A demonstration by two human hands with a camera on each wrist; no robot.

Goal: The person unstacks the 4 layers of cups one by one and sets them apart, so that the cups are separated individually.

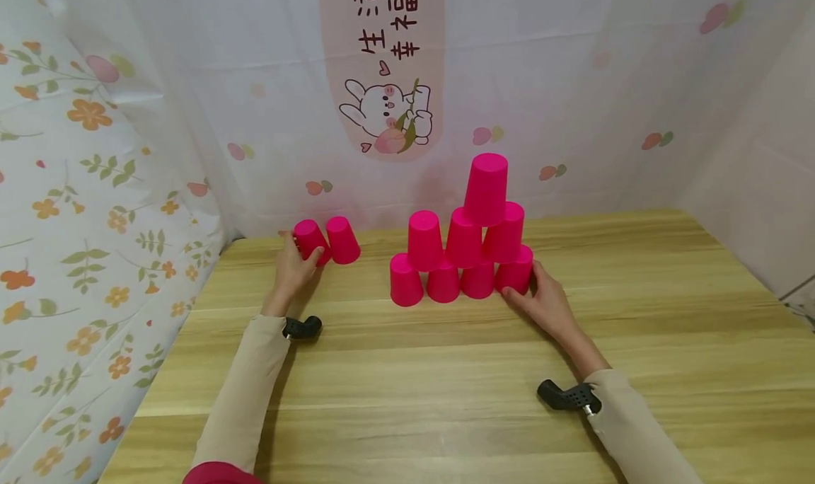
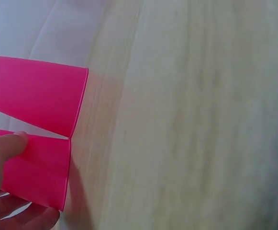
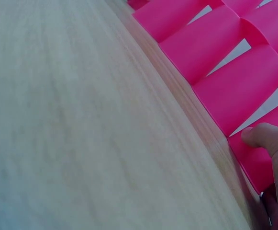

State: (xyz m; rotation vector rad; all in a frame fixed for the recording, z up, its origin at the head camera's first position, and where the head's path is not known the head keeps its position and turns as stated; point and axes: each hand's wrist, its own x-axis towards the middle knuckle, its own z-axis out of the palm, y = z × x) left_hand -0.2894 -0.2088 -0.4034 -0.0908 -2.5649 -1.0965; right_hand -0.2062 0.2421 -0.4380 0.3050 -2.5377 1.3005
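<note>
At the table's back left, my left hand (image 1: 293,272) grips an upside-down pink cup (image 1: 310,240), thumb on one side and fingers round the other. A second upturned pink cup (image 1: 344,242) stands beside it, their rims meeting in the left wrist view (image 2: 38,93). My right hand (image 1: 546,301) holds the rightmost bottom cup (image 1: 516,273) of a stack, its thumb across the front and fingers behind the right side. That stack has a bottom row of several upturned pink cups, three above, and a single cup (image 1: 487,190) on top, standing over the middle row's right pair.
The wooden table (image 1: 433,392) reaches back to a white printed curtain (image 1: 274,81) close behind the cups. Another flowered curtain (image 1: 95,272) hangs along the left edge. A black wrist camera mount (image 1: 304,327) sticks out from each sleeve.
</note>
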